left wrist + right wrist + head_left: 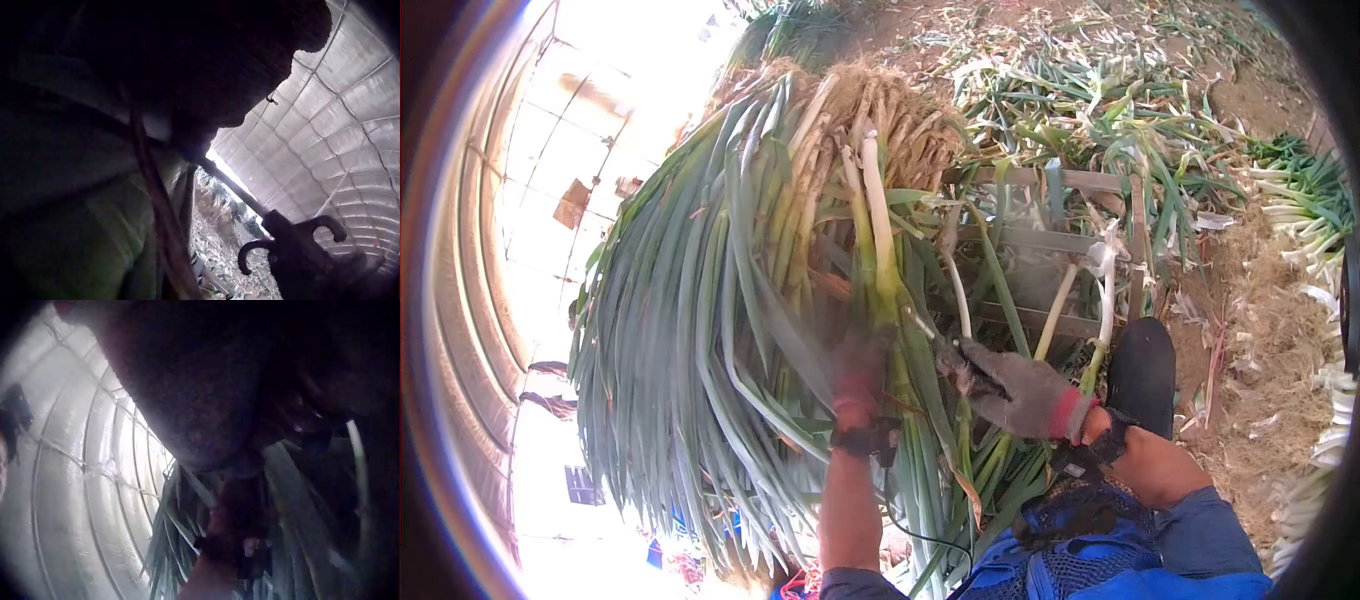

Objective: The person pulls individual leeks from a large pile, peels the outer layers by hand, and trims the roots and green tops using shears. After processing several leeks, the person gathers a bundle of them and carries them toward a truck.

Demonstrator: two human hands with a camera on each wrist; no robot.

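My gloved left hand [861,362], blurred and partly hidden among leaves, grips a long green onion [878,215] around its green part. The onion's pale shaft points up and away from me, beside another one. To the right, my gloved right hand [1022,392] holds an air blow gun [294,250], its thin barrel directed left toward the stalk. In the left wrist view the gun's barrel, trigger and hook show against the light. The right wrist view is mostly dark; my right hand [200,394] looms over green leaves there.
A big heap of green onions [690,290], roots [910,120] at the far end, lies to the left. A slatted wooden crate [1040,240] stands beyond my right hand. Peelings [1080,90] litter the ground behind; white-stemmed onions [1315,480] line the right edge.
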